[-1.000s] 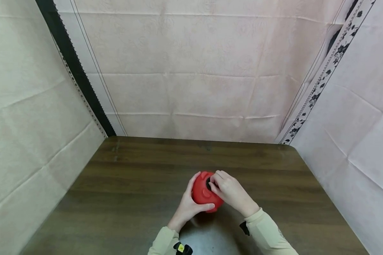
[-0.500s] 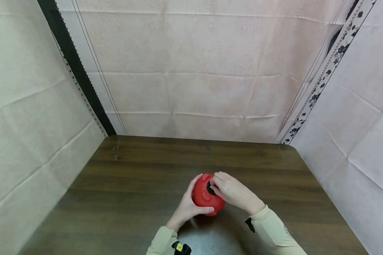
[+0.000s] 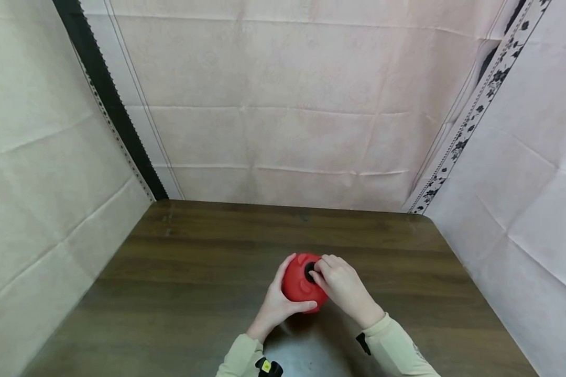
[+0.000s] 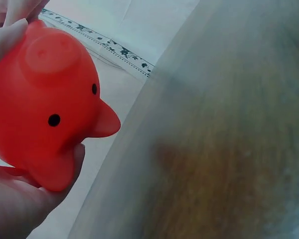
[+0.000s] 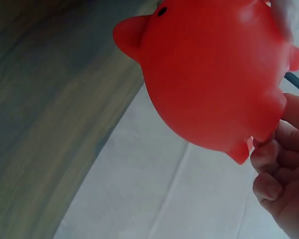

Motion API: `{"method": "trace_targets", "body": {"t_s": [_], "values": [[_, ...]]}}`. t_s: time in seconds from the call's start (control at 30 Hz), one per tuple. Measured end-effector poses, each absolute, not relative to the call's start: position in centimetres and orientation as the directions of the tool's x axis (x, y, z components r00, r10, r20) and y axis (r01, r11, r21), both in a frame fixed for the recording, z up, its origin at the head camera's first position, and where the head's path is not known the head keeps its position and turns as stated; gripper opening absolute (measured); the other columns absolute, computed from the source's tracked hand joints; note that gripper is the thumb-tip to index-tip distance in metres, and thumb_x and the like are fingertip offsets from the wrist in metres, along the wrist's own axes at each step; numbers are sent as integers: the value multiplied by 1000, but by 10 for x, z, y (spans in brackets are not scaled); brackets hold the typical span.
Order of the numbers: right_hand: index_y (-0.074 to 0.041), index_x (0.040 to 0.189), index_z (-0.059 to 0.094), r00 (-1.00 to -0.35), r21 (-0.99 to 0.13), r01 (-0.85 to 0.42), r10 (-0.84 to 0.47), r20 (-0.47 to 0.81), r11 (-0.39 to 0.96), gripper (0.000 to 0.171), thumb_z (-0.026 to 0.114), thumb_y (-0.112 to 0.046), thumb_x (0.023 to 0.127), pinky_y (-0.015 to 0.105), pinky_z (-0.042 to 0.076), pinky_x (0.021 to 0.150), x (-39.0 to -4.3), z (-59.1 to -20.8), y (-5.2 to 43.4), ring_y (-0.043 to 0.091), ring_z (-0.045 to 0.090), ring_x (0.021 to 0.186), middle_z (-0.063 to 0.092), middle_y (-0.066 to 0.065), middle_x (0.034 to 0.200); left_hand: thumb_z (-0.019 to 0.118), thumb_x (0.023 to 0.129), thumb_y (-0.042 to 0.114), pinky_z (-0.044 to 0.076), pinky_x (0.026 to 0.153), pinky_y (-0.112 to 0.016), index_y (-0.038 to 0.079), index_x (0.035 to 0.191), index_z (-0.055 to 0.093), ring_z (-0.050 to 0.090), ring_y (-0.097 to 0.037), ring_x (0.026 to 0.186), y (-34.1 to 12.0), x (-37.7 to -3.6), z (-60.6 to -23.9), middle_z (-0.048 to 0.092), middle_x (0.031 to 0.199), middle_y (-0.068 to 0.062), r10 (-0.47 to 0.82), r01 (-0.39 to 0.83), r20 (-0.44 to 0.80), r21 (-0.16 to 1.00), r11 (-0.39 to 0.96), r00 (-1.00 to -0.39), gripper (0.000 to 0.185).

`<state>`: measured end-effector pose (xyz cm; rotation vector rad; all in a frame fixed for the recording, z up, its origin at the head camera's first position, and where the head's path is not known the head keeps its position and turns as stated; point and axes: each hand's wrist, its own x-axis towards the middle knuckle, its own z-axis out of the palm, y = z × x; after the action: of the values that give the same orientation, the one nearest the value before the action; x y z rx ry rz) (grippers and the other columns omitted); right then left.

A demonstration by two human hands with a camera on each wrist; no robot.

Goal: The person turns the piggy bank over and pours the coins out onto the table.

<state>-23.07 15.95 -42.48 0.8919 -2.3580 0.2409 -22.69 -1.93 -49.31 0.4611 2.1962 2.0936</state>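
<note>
One smooth, glossy red plastic piggy bank, round-bodied with stubby feet, pointed ears and small black dot eyes, is held just above the dark wood-grain desk, near its front middle. The left hand cups it from the left, fingers and thumb curled round the body. The right hand comes from the right, its fingers bent in at a round black plug on the pig's upturned belly; whether they pinch it cannot be told. Both cuffs are pale beige cloth. Creased, papery pink sheets wall the desk's far and side edges, leaving bare wood left, right and behind the pig.
</note>
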Motion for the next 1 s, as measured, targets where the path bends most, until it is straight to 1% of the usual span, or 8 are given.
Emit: {"method": "trace_targets", "body": {"t_s": [0.1, 0.17, 0.3, 0.4, 0.6, 0.73, 0.83, 1.0], "values": [[-12, 84, 66, -586, 63, -645, -546, 599, 762, 21, 84, -14, 74, 22, 56, 70, -230, -426, 157, 7, 52, 72, 61, -3, 77, 84, 74, 17, 53, 91, -31, 26, 150, 27, 44, -29, 129, -20, -219, -479, 44, 145, -5, 264, 155, 144, 988, 23, -954, 95], [-12, 85, 66, -584, 52, -646, -537, 608, 762, 21, 84, -13, 74, 21, 56, 70, -229, -426, 156, 7, 52, 73, 61, -3, 78, 84, 74, 18, 53, 91, -30, 26, 149, 28, 44, -29, 129, -20, -217, -473, 43, 144, -4, 263, 160, 150, 987, 19, -953, 95], [-13, 88, 64, -623, -57, -635, -467, 628, 770, 24, 83, -11, 74, 23, 56, 70, -225, -424, 154, 7, 53, 76, 61, -3, 82, 83, 74, 17, 53, 92, -29, 28, 148, 28, 43, -28, 130, -22, -215, -469, 43, 145, -3, 261, 172, 160, 985, 24, -952, 94], [-11, 91, 63, -630, -96, -643, -453, 631, 760, 25, 82, -9, 75, 24, 57, 72, -223, -424, 153, 9, 54, 78, 62, -1, 85, 83, 74, 17, 53, 92, -30, 26, 149, 28, 43, -28, 130, -23, -215, -468, 42, 145, -4, 264, 178, 164, 984, 30, -950, 93], [-10, 94, 63, -565, -63, -729, -548, 617, 682, 28, 82, -5, 74, 24, 56, 74, -227, -423, 157, 9, 54, 83, 61, -1, 87, 83, 74, 16, 51, 92, -29, 25, 150, 25, 42, -29, 130, -23, -220, -480, 41, 146, -6, 283, 162, 152, 987, 12, -947, 96], [-11, 92, 62, -538, -55, -756, -570, 620, 653, 29, 83, -5, 73, 23, 55, 73, -230, -425, 161, 8, 53, 82, 60, -3, 86, 83, 74, 15, 51, 93, -30, 31, 151, 24, 42, -27, 130, -22, -229, -496, 40, 147, -2, 297, 156, 144, 988, 18, -944, 98], [-12, 90, 61, -551, -69, -739, -541, 635, 671, 29, 83, -6, 72, 22, 55, 71, -231, -427, 162, 7, 52, 79, 60, -3, 84, 83, 75, 17, 52, 93, -30, 33, 150, 24, 43, -26, 129, -22, -231, -500, 41, 146, 0, 305, 164, 152, 986, 12, -940, 97], [-11, 87, 61, -608, -115, -672, -457, 649, 731, 26, 82, -6, 73, 21, 55, 67, -229, -430, 157, 7, 51, 74, 59, -3, 80, 83, 75, 20, 54, 93, -34, 38, 148, 25, 43, -26, 129, -20, -232, -498, 41, 146, 1, 298, 165, 156, 986, 3, -942, 95]]}}
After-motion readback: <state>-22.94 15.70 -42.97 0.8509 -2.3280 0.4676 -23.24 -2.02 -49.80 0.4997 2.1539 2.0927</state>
